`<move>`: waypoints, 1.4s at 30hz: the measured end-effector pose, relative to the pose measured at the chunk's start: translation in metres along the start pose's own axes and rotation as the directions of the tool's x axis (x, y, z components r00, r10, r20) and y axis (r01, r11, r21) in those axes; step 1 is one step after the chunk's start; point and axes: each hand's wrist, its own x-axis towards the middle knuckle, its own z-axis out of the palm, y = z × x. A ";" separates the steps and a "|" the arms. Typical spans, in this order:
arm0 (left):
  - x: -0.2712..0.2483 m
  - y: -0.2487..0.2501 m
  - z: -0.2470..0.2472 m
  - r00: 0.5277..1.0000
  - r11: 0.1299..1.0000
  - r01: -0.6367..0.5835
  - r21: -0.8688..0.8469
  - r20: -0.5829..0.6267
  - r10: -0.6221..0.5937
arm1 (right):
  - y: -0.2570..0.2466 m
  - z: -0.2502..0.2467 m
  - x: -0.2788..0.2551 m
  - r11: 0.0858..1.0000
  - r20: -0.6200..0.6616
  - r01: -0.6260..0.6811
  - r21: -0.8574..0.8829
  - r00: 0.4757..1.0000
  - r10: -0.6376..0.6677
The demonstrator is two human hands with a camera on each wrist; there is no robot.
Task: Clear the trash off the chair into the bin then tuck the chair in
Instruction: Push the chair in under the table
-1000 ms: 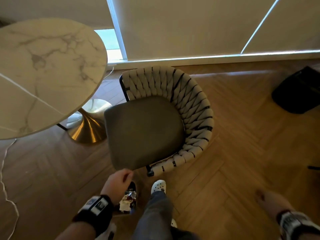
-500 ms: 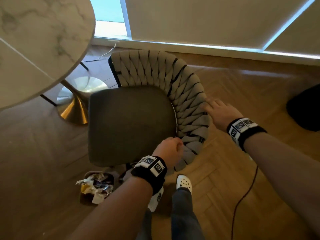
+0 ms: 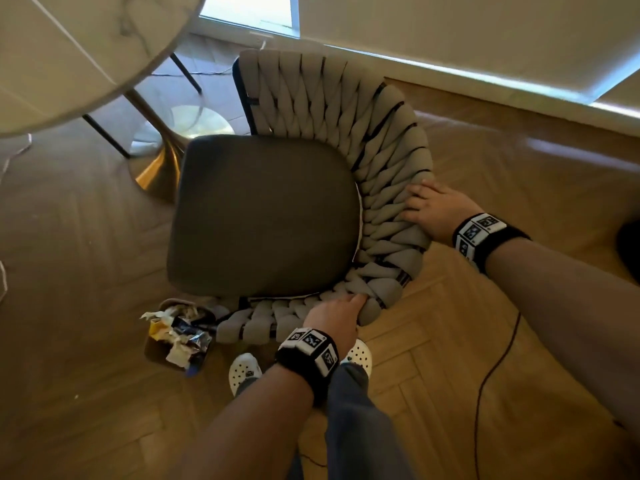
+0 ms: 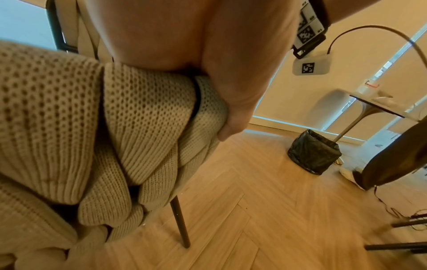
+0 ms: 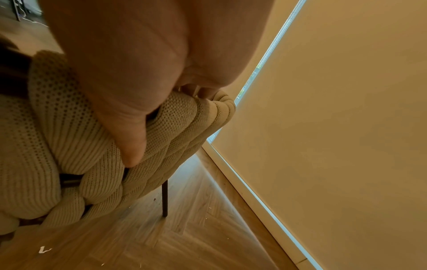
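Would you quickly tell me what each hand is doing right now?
Left hand: grips the chair's woven backrest at its near end.
Right hand: grips the same backrest further round its rim.

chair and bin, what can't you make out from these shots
- Chair front legs: head view, hidden under the seat.
- Bin depth: head view, trash covers it.
- Left hand fingertips: head view, curled behind the woven backrest.
- Right hand fingers: right wrist view, palm blocks them.

My head cam looks steeply down on chair (image 3: 263, 216) | wrist cams sit close behind its woven back (image 4: 148, 117) | all share it.
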 end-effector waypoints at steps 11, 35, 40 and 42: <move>-0.080 -0.108 -0.017 0.981 0.986 -0.077 0.150 0.187 0.048 | -0.118 -0.052 -0.023 0.986 0.022 -0.048 0.158 0.999 0.046; -0.145 -0.202 -0.030 0.967 0.961 0.199 0.191 0.122 -0.224 | -0.191 -0.097 0.043 0.939 0.096 0.128 0.318 0.981 -0.167; -0.139 -0.183 0.000 0.974 0.976 0.204 0.075 -0.115 -0.195 | -0.190 -0.098 0.049 0.944 0.100 0.143 0.298 0.979 -0.180; -0.138 -0.187 0.000 0.974 0.978 0.189 0.087 -0.143 -0.175 | -0.186 -0.101 0.052 0.940 0.093 0.137 0.312 0.981 -0.173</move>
